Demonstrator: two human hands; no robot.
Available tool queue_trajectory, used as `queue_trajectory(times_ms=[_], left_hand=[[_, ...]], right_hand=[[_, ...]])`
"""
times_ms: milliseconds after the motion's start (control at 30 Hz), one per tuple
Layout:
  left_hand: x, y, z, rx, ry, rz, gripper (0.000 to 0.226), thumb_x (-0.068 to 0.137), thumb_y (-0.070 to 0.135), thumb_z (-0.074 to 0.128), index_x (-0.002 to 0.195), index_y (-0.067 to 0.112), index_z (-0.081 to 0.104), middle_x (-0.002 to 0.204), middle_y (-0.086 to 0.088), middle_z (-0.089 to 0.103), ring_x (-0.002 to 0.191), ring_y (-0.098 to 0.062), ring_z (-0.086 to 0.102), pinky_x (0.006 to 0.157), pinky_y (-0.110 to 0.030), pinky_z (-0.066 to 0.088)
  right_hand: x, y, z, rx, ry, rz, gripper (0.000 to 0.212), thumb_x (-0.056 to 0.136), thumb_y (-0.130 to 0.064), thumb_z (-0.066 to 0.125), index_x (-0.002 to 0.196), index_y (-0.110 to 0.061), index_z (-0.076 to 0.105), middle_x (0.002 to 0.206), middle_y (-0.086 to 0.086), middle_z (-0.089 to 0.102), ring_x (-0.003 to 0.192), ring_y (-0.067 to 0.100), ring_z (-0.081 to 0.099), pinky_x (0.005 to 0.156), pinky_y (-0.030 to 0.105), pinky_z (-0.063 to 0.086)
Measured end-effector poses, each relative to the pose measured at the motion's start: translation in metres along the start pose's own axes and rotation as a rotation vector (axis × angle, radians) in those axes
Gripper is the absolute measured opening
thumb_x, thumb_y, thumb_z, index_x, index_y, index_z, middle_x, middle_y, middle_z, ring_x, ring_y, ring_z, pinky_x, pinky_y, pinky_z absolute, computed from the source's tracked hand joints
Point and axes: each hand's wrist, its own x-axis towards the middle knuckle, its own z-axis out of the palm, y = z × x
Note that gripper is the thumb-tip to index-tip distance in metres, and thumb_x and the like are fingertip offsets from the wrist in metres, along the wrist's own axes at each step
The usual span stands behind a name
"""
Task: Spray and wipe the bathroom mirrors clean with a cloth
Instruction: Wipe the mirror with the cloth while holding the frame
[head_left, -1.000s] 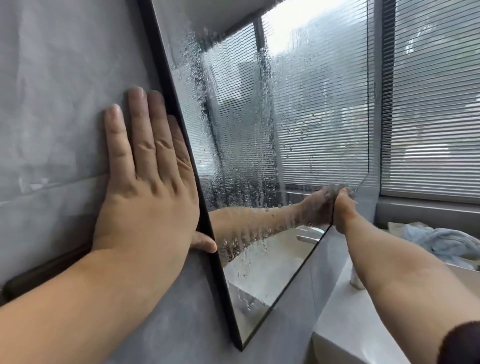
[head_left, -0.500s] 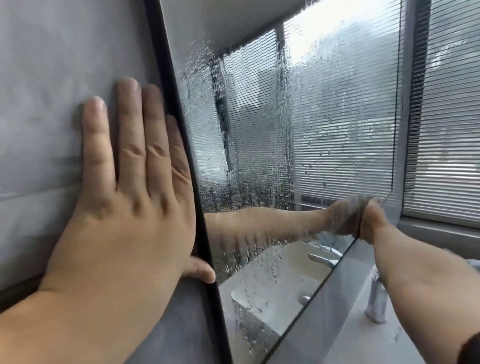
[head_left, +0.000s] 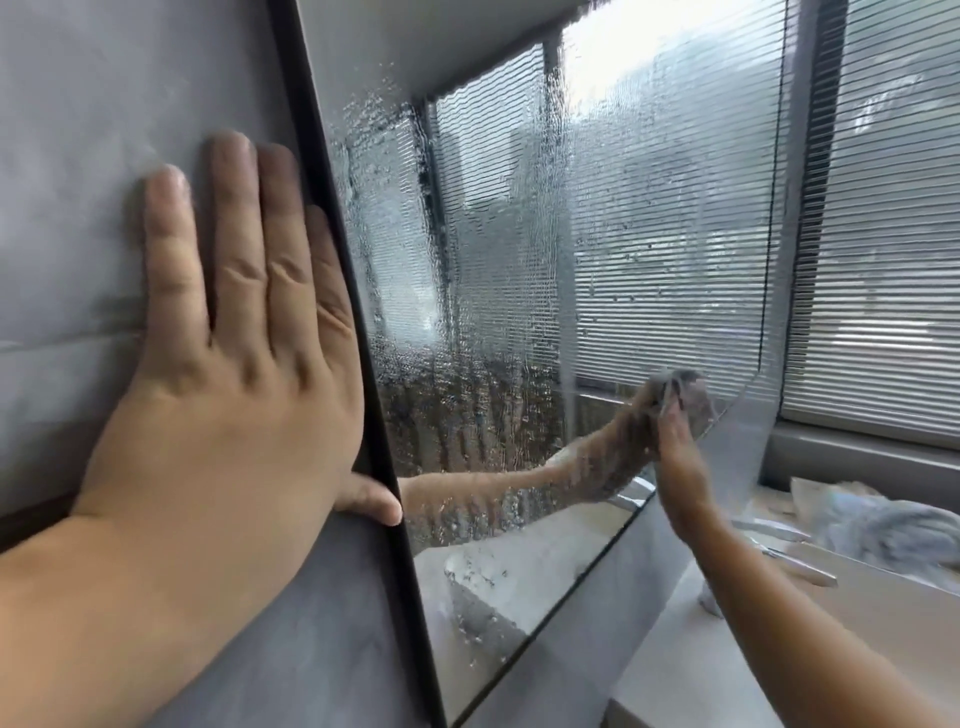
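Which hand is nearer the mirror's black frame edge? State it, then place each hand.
Left. The left hand lies flat on the wall, thumb touching the black frame edge. The right hand presses a cloth at the mirror's far side.

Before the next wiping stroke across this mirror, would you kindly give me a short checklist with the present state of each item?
1. Cloth in the right hand and pressed to the glass: ok.
2. Left hand braced flat on the wall, thumb over the black frame: ok.
3. Mirror wet enough to wipe: ok, droplets cover most of it.
4. Far lower corner reached: ok, the cloth sits there.
5. Glass wiped clear: not ok, streaks and drops remain.
6. Spray bottle within reach: cannot tell, none in view.
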Motion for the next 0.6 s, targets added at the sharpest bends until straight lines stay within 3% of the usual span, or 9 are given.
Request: queue_trajectory(times_ms=[67, 167, 233, 333, 467, 533, 600], left_hand=[[0.022, -0.002, -0.010, 0.034, 0.016, -0.014, 0.168, 0.054, 0.095, 0.054, 0.140, -0.032, -0.014, 0.151, -0.053, -0.015, 0.144, -0.068, -0.007, 0.114, -0.078, 0.005], [0.006, 0.004, -0.005, 0.054, 0.013, -0.026, 0.166, 0.056, 0.098, 0.045, 0.139, -0.033, -0.014, 0.150, -0.054, -0.015, 0.144, -0.069, -0.005, 0.115, -0.077, 0.007], [0.009, 0.002, -0.010, 0.012, 0.008, -0.044, 0.166, 0.056, 0.101, 0.039, 0.138, -0.033, -0.014, 0.149, -0.055, -0.017, 0.144, -0.069, -0.006, 0.116, -0.076, 0.007], [0.008, 0.005, -0.017, 0.060, -0.024, -0.064, 0.164, 0.058, 0.101, 0.035, 0.138, -0.033, -0.015, 0.147, -0.055, -0.020, 0.143, -0.069, -0.008, 0.117, -0.074, 0.008], [0.009, 0.005, -0.017, 0.070, -0.058, -0.077, 0.161, 0.061, 0.100, 0.035, 0.138, -0.034, -0.013, 0.146, -0.056, -0.019, 0.142, -0.071, -0.007, 0.116, -0.075, 0.009], [0.010, 0.005, -0.017, 0.077, -0.040, -0.085, 0.161, 0.061, 0.100, 0.034, 0.138, -0.034, -0.012, 0.146, -0.057, -0.018, 0.142, -0.071, -0.006, 0.117, -0.075, 0.009], [0.010, 0.004, -0.019, 0.068, -0.059, -0.100, 0.163, 0.059, 0.101, 0.033, 0.139, -0.034, -0.012, 0.147, -0.057, -0.017, 0.143, -0.070, -0.005, 0.117, -0.075, 0.010]], right_hand=[[-0.053, 0.013, 0.005, -0.201, -0.096, -0.157, 0.075, 0.097, -0.077, 0.026, 0.161, -0.039, 0.021, 0.171, -0.014, 0.018, 0.160, 0.011, 0.012, 0.131, 0.045, 0.014], [-0.120, 0.007, 0.028, -0.420, -0.220, -0.412, 0.055, 0.103, -0.071, 0.017, 0.157, -0.062, 0.006, 0.168, -0.033, -0.001, 0.160, 0.007, -0.002, 0.131, 0.047, 0.009], [-0.153, -0.010, 0.046, -0.522, -0.249, -0.672, 0.052, 0.111, -0.052, 0.024, 0.162, -0.046, 0.017, 0.172, -0.022, 0.009, 0.161, 0.022, 0.006, 0.127, 0.056, 0.014], [-0.176, -0.041, 0.068, -0.569, -0.362, -1.007, 0.045, 0.109, -0.031, 0.039, 0.152, -0.019, 0.045, 0.157, 0.004, 0.049, 0.152, 0.044, 0.032, 0.126, 0.062, 0.016], [-0.155, -0.092, 0.079, -0.565, -0.367, -1.149, 0.042, 0.109, -0.035, 0.042, 0.145, -0.018, 0.056, 0.146, 0.008, 0.057, 0.145, 0.031, 0.042, 0.114, 0.057, 0.038], [-0.129, -0.112, 0.080, -0.587, -0.318, -1.086, 0.049, 0.109, -0.034, 0.038, 0.155, -0.019, 0.044, 0.158, 0.012, 0.046, 0.155, 0.028, 0.030, 0.122, 0.054, 0.029], [-0.096, -0.121, 0.076, -0.539, -0.261, -0.871, 0.057, 0.108, -0.035, 0.032, 0.163, -0.022, 0.025, 0.169, 0.006, 0.024, 0.161, 0.019, 0.008, 0.130, 0.046, 0.014]])
